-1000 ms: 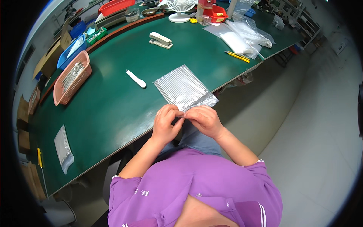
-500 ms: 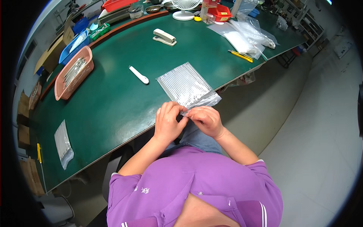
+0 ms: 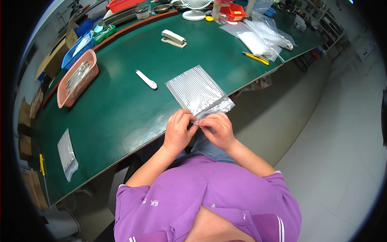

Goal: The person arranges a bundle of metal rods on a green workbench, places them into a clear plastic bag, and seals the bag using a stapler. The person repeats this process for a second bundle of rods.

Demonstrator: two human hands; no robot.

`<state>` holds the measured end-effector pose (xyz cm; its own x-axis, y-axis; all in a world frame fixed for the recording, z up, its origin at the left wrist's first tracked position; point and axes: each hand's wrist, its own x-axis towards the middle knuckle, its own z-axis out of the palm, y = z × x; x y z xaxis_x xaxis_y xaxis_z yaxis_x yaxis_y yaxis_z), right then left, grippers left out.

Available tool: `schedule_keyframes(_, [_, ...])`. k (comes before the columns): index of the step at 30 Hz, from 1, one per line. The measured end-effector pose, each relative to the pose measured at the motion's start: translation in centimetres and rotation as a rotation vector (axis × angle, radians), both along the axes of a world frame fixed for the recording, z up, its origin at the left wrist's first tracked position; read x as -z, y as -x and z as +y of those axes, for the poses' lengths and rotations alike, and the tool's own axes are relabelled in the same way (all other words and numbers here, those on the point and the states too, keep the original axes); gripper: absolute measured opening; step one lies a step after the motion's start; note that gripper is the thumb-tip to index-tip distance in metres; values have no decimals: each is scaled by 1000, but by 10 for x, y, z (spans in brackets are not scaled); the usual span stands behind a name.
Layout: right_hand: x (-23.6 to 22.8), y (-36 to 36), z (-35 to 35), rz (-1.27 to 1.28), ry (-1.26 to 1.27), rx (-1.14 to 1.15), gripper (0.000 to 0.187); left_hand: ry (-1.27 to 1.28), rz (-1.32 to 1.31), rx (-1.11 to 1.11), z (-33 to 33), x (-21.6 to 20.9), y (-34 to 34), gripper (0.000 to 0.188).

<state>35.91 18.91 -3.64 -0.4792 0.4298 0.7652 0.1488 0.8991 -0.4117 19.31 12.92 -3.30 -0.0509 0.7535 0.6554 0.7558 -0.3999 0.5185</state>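
A clear plastic bag holding a flat row of thin silvery rods lies on the green table, its loose end reaching over the front edge. My left hand pinches the near left corner of that loose end between thumb and fingers. Close beside it, my right hand has its fingers closed on the same crumpled plastic. The fingertips of both hands nearly meet, and the bit of film between them is partly hidden.
Around the green table stand a white utility knife, a stapler, a pink basket of metal parts, a second bag of rods, yellow knives, plastic bags and a white fan.
Both hands keep hold of the bag's loose end. My right-hand fingers have shifted slightly along the film, and the view has moved a little.
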Motion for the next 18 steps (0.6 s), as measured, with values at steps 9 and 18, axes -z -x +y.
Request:
schedule_keyframes(9, [-4, -16, 21, -26, -117, -14, 26, 77, -103, 76, 4, -1, 3, 17])
schedule_keyframes(18, [-28, -56, 59, -383, -343, 205, 15, 141, -212, 38, 4, -11, -5, 12])
